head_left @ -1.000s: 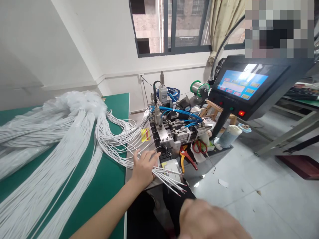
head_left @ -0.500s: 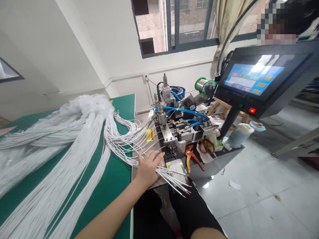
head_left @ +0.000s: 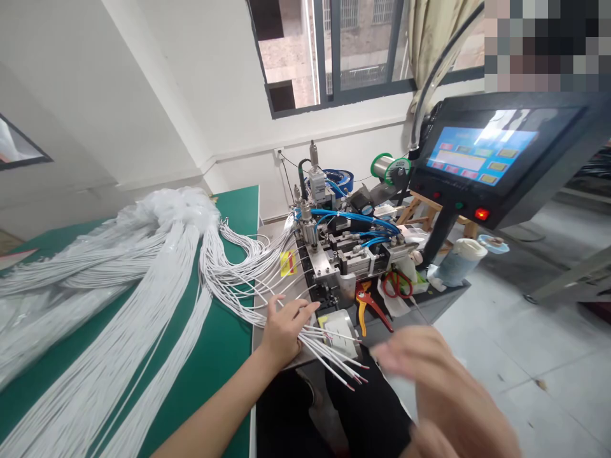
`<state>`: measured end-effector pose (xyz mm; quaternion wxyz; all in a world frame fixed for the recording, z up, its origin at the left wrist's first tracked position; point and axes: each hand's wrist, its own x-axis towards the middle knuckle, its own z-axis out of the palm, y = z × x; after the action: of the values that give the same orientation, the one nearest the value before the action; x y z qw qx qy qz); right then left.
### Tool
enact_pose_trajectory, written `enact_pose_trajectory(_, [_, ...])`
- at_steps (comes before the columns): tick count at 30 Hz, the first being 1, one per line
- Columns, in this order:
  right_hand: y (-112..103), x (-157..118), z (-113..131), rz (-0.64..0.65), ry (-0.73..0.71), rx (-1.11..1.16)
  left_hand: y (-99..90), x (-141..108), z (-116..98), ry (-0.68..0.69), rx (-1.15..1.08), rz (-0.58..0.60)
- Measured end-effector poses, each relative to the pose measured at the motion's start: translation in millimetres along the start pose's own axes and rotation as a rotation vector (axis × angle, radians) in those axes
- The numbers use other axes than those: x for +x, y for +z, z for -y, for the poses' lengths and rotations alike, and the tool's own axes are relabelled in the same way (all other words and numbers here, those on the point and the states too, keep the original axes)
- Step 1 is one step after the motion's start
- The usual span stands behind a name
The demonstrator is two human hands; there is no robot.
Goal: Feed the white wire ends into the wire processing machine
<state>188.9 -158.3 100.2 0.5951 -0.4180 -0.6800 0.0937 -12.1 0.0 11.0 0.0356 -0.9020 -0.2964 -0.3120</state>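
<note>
My left hand (head_left: 285, 331) is wrapped round a bundle of white cables (head_left: 329, 350) at the front edge of the machine's base plate, its index finger and thumb reaching toward the machine (head_left: 329, 254). The cable ends, with reddish tips, stick out to the right over my legs. Blurred by motion, my right hand (head_left: 429, 375) is in the air at the lower right, a short way from those ends. What its fingers hold, if anything, cannot be made out. More white cables (head_left: 238, 273) run from the machine onto the green table.
Plastic-wrapped cable bundles (head_left: 176, 210) lie on the green table (head_left: 238, 200). Orange-handled cutters (head_left: 370, 305) and red scissors (head_left: 398, 284) lie beside the machine. A control screen (head_left: 482, 156) stands at the right. Behind are a wire spool (head_left: 389, 168) and a person, blurred out.
My right hand has come into view from the lower right, where only part of the arm showed before. The cables in my left hand have shifted slightly, their ends a little lower.
</note>
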Motion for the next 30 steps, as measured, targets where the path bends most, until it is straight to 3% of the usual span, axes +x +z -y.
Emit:
enact_pose_trajectory(3, [4, 4, -33, 0.061, 0.290, -0.203, -1.3, 1, -1, 0.002, 0.008, -0.002])
enact_pose_trajectory(5, [8, -1, -53, 0.214, 0.415, -0.267, -2.0, 2, -2, 0.000, 0.012, -0.004])
enact_pose_trajectory(8, [12, -9, -75, 0.432, 0.541, -0.250, -2.5, 2, -3, -0.001, 0.001, -0.011])
enact_pose_trajectory(11, [16, -10, -87, 0.472, 0.608, -0.205, -2.4, 2, -2, 0.018, -0.013, -0.018])
enact_pose_trajectory(15, [22, -7, -99, 0.342, 0.628, -0.075, -2.4, 3, -1, 0.069, -0.029, -0.003])
enact_pose_trajectory(23, [56, 0, -126, -0.106, 0.746, 0.290, -1.6, 4, -4, 0.041, -0.008, -0.082])
enact_pose_trajectory(26, [68, 4, -130, -0.173, 0.734, 0.346, -0.5, 4, -4, 0.041, 0.019, -0.094])
enact_pose_trajectory(30, [72, 9, -134, -0.156, 0.672, 0.360, 1.9, 2, -2, 0.023, 0.050, -0.071])
